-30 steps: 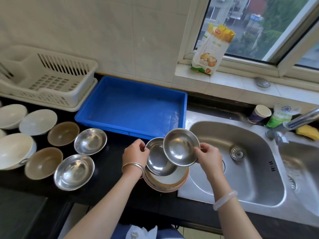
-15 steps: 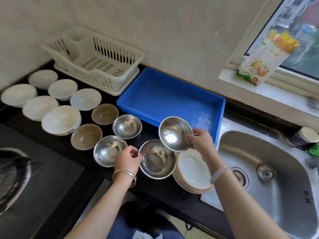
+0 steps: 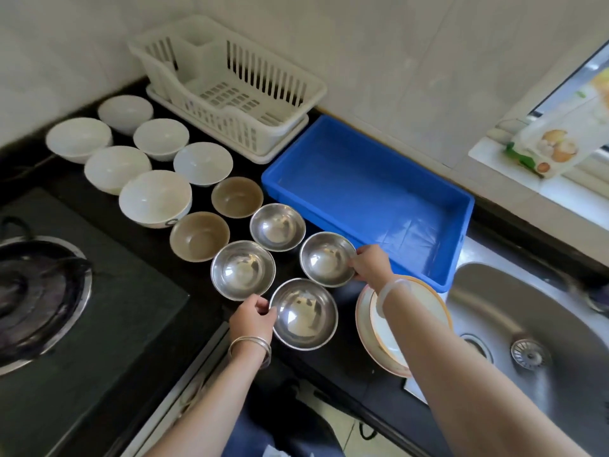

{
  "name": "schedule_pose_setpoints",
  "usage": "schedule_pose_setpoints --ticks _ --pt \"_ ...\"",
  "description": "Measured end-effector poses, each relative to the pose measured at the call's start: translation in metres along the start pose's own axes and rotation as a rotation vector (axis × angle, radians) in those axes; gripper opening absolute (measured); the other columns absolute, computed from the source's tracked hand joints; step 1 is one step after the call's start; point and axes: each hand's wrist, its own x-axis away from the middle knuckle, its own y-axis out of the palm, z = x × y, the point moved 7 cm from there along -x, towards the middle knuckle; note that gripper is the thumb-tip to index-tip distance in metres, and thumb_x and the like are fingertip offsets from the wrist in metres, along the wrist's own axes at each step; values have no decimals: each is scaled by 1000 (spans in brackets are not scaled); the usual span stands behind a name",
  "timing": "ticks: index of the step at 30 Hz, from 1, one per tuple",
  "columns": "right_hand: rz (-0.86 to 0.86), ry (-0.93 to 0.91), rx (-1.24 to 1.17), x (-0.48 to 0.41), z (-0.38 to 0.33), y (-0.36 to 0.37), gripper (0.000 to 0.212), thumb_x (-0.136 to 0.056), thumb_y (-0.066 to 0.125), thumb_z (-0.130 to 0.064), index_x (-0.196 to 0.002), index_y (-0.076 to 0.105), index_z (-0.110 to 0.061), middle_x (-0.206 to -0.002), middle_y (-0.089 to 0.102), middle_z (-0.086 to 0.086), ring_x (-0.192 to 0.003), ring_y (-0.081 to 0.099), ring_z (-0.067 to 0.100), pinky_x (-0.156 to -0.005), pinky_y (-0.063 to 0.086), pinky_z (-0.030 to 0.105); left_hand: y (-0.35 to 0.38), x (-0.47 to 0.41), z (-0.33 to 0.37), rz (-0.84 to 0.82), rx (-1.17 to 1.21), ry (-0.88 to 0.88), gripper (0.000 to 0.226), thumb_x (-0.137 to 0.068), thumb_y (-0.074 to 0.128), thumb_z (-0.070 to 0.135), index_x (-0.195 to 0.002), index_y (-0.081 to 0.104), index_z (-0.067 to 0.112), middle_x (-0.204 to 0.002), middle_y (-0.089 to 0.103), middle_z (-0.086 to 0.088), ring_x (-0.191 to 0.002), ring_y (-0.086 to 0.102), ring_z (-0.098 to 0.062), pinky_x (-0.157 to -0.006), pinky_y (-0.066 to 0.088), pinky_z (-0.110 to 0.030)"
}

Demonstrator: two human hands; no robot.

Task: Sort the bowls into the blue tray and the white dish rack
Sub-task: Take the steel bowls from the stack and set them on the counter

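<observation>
**Two Steel Bowls Held at the Rim, Tray and Rack Unfilled**

At the left end of the tabletop (image 3: 342, 354) a gas hob (image 3: 36, 291) was seen. Beside it, six white bowls (image 3: 155, 197) were grouped toward the back left corner, with two brown bowls (image 3: 199, 236) just to their right. The white dish rack (image 3: 263, 74) stood against the back edge, and nothing was seen in it.

Four steel bowls were clustered near the middle. Two of them (image 3: 243, 270) were untouched. The near steel bowl (image 3: 303, 313), close to the front edge, was pinched at its left rim by the left grip (image 3: 252, 319), the fingers curled over the lip. The far steel bowl (image 3: 327, 258) was pinched at its right rim by the right grip (image 3: 370, 263). Whether either bowl rested fully on the tabletop could not be told.

The blue tray (image 3: 362, 192) lay to the right along the back edge and held nothing. An orange-rimmed dish (image 3: 425, 301) sat at the sink (image 3: 527, 324) edge, partly hidden by the right forearm.

The steel bowls were judged light, stiff, hard to break and slick when polished. A rim pinch with the thumb inside should suffice for them. The white bowls were judged heavier and breakable, so a fuller hold under the wall was advised, with a gentle set-down.
</observation>
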Motion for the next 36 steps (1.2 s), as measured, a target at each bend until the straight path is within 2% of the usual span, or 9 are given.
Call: schedule_pose_setpoints --ticks 4,10,16,19,22,29,33,35,36 --pt "22 32 -37 -7 4 7 25 -78 49 -2 -56 43 -10 -70 55 13 -62 52 27 -57 45 28 2 -4 -9 -15 38 -59 7 -81 63 14 -86 62 11 -81 61 1 -77 56 -20 -71 42 -26" --pt "-15 101 -84 -13 9 13 25 -80 54 -2 -57 50 -11 -72 58 10 -57 57 23 -37 41 20 11 -5 -23 -102 234 -211 15 -83 61 17 -92 63 5 -96 68 -13 -90 63 -31 -84 53 -39" --pt "-38 140 -160 -14 10 18 19 -83 56 -3 -65 56 -10 -84 62 12 -71 63 28 -39 53 23 13 -4 -26 -144 385 -327 8 -85 61 16 -83 59 8 -92 64 -16 -87 62 -33 -75 57 -48" --pt "-39 150 -188 -17 13 19 21 -84 55 -2 -64 55 -9 -84 60 13 -72 63 28 -50 58 30 13 -6 -26 -137 421 -343 7 -85 61 15 -82 58 9 -90 63 -15 -87 62 -32 -75 57 -46" --pt "-50 161 -233 -17 14 20 20 -85 55 -2 -66 57 -9 -86 60 13 -71 62 26 -46 57 28 14 -7 -27 -135 439 -350 6 -85 61 14 -83 58 9 -90 63 -15 -86 62 -31 -74 57 -45" --pt "-65 120 -242 -15 11 19 12 -83 53 -7 -71 58 -8 -85 59 12 -86 63 30 -80 59 42 16 -10 -30 -122 458 -353 8 -84 61 12 -76 59 10 -88 63 -16 -81 62 -31 -74 56 -44" --pt "-38 14 -80 1 -4 8 20 -83 50 -11 -64 46 -11 -65 49 6 -72 48 28 -60 44 28 4 -11 -24 -84 290 -264 15 -81 63 16 -89 66 5 -90 67 -14 -90 64 -33 -85 54 -47" --pt "-16 -57 7 13 -9 0 10 -86 49 -15 -83 58 -10 -78 60 7 -81 52 30 -60 38 30 -6 -9 -17 -61 194 -197 16 -82 62 19 -92 67 9 -91 69 -7 -91 65 -28 -87 54 -40" --pt "8 -85 12 19 -9 -5 21 -88 50 -18 -104 61 -11 -94 66 8 -89 55 29 -66 39 30 -10 -8 -12 -51 141 -157 16 -82 61 20 -94 67 11 -92 69 -5 -88 64 -25 -84 53 -36"
